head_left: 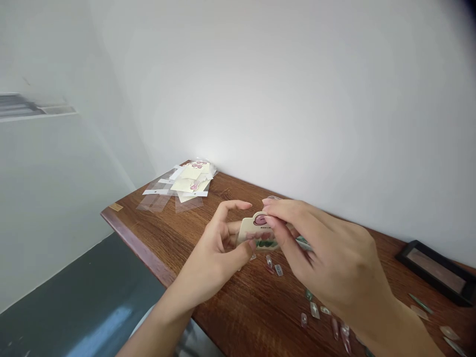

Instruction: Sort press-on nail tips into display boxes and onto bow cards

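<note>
A small cream card (243, 229) with a pink cartoon top is held upright between both hands above the table. Pink and green shapes like false nails show on its face, perhaps behind clear film. My left hand (215, 263) grips the card's lower left, thumb in front and fingers behind, with the index finger raised off it. My right hand (327, 248) pinches the top right edge between thumb and fingers, hiding that side. Under the hands lie loose false nails (278, 270), clear and pinkish. More false nails (314, 311) in clear, green and pink are scattered by my right wrist.
At the far left of the wooden table (230, 307) is a pile of cream cards (191, 178) and clear plastic sleeves (154, 201). A black-framed box (437, 272) lies at the right by the white wall (282, 99). The table's edge (137, 248) runs along the left.
</note>
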A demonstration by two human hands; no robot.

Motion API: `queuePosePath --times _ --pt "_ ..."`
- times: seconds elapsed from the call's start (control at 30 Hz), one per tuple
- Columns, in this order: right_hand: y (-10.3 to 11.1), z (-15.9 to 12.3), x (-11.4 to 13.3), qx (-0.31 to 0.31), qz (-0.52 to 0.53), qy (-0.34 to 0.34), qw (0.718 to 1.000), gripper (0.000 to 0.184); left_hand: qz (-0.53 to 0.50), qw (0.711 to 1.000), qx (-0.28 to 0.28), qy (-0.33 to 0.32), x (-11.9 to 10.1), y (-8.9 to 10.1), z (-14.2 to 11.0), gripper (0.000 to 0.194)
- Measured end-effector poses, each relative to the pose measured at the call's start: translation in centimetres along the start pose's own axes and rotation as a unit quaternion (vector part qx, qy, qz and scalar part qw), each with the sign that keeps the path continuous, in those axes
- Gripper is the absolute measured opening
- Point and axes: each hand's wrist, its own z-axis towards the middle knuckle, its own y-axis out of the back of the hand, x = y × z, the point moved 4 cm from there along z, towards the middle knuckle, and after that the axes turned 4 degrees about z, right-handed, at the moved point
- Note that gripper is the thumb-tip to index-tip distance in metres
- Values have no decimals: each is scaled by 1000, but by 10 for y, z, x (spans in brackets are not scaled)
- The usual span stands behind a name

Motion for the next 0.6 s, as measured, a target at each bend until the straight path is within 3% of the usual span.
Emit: queuePosePath --times 0.3,0.43,0.6 --pt "-4 0 -3 14 6 10 1000 11 -20 1000 -1 24 1 3 -3 35" --pt "-4 -2 -6 9 14 -3 1000 13 -19 999 -30 7 -1 8 -4 24" --pt "-6 -2 -9 4 22 -12 1000 12 28 995 -90 -16 -1 10 -3 25"
